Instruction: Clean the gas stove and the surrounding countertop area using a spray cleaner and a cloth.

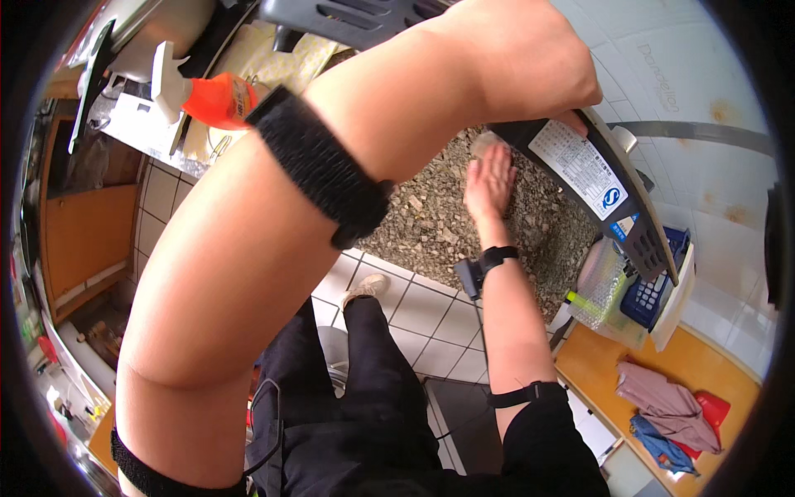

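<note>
My left hand (pixel 528 62) reaches across the top of the view and grips the upper edge of a flat black appliance (pixel 596 168), which looks like an induction cooker. It is tipped up on its side near the tiled wall, its underside with white and blue labels facing me. Below it, my right hand (pixel 490 186) lies flat on a speckled granite countertop (pixel 435 217). Under its fingertips is a pale cloth or sponge (pixel 487 144), partly hidden by the fingers. My left forearm covers much of the counter's left part.
An orange spray bottle (pixel 220 99) with a white trigger lies beyond my left forearm. Another black slotted appliance (pixel 354 18) stands at the top. Right of the counter are bubble wrap (pixel 605 286), a blue basket (pixel 646 298) and cloths (pixel 667 404) on a wooden surface.
</note>
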Motion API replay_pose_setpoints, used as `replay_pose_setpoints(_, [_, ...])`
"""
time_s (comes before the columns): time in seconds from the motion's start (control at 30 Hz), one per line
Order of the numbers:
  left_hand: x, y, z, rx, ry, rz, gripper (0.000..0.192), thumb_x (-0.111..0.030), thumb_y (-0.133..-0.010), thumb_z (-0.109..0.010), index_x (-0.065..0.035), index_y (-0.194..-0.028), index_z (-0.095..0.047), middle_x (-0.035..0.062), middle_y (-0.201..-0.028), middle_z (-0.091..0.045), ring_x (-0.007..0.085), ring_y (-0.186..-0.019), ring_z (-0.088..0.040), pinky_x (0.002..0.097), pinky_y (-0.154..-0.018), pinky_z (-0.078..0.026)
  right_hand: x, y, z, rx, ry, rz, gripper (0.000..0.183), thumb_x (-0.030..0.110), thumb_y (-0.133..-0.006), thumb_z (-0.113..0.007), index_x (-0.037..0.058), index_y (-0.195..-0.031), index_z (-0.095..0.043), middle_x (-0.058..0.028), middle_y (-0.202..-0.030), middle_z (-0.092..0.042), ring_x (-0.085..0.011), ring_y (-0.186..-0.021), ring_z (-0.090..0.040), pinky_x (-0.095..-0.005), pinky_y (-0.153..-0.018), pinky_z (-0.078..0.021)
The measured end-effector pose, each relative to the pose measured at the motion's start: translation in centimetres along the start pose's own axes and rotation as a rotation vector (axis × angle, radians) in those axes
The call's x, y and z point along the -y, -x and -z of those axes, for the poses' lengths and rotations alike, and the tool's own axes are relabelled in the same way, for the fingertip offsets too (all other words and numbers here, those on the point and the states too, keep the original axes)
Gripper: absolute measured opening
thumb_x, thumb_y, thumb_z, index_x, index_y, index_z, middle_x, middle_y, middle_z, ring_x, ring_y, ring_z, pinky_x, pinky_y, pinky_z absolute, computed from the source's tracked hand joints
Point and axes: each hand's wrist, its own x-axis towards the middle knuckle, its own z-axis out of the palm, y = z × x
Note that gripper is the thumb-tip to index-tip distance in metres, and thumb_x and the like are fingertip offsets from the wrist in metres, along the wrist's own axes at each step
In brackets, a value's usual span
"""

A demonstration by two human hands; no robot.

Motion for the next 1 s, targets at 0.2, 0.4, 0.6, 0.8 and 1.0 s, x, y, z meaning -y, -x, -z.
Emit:
replay_pose_setpoints(0.2, [-0.5,1.1,-0.1,0.02,-0.101,0.058,0.014,-0.02,-0.086,-0.068,-0.0121,-0.084,-0.079,0.0075,-0.077,-0.075,0.0269,-0.076,-0.075,0.041,-0.069,-0.06,12.5,7.9,0.6,0.06,0.215,0.483,0.068,0.041,-0.116,-0.014,-0.003,-0.167,-0.019,-0.0196,-0.177,-0.011,-0.0303,-0.165,-0.005,-0.0463,-0.135,-0.0032])
replay_pose_setpoints(0.4, [-0.5,-0.9,-0.1,0.022,-0.103,0.008,0.013,-0.022,-0.087,-0.068,-0.0136,-0.085,-0.078,0.0052,-0.078,-0.075,0.0259,-0.077,-0.075,0.0406,-0.069,-0.06,12.0,11.1,-2.5,-0.085,0.036,0.714,0.05,0.027,-0.116,-0.027,0.0072,-0.16,-0.04,-0.0129,-0.168,-0.038,-0.024,-0.153,-0.035,-0.043,-0.122,-0.0318])
replay_pose_setpoints(0.6, [-1.2,-1.9,1.5,0.271,-0.263,0.101,0.016,-0.027,-0.095,-0.067,-0.0142,-0.093,-0.076,0.0032,-0.08,-0.075,0.0227,-0.073,-0.074,0.038,-0.066,-0.059,8.2,12.4,1.4,-0.121,-0.852,0.3,0.041,0.004,-0.105,-0.054,0.0186,-0.142,-0.065,-0.0073,-0.143,-0.064,-0.0163,-0.117,-0.064,-0.0302,-0.089,-0.0591])
replay_pose_setpoints(0.8, [0.9,-2.3,-1.6,0.15,-0.068,-0.015,0.024,-0.035,-0.099,-0.067,-0.0118,-0.096,-0.073,0.0031,-0.077,-0.073,0.0224,-0.07,-0.073,0.0374,-0.064,-0.058,-15.8,17.7,-6.7,-0.57,-1.004,-0.343,0.055,-0.01,-0.096,-0.057,0.0136,-0.145,-0.064,-0.0097,-0.151,-0.059,-0.0234,-0.128,-0.06,-0.0362,-0.104,-0.0515])
replay_pose_setpoints(1.0, [-1.2,-3.2,-1.0,0.181,-0.15,0.054,0.031,-0.042,-0.097,-0.07,-0.0108,-0.094,-0.071,0.0066,-0.073,-0.071,0.0279,-0.069,-0.072,0.0408,-0.064,-0.058,-26.4,20.8,-13.4,-0.385,-0.411,-0.531,0.055,0.015,-0.107,-0.044,0.0044,-0.161,-0.041,-0.0175,-0.171,-0.034,-0.0355,-0.157,-0.032,-0.0499,-0.128,-0.0247])
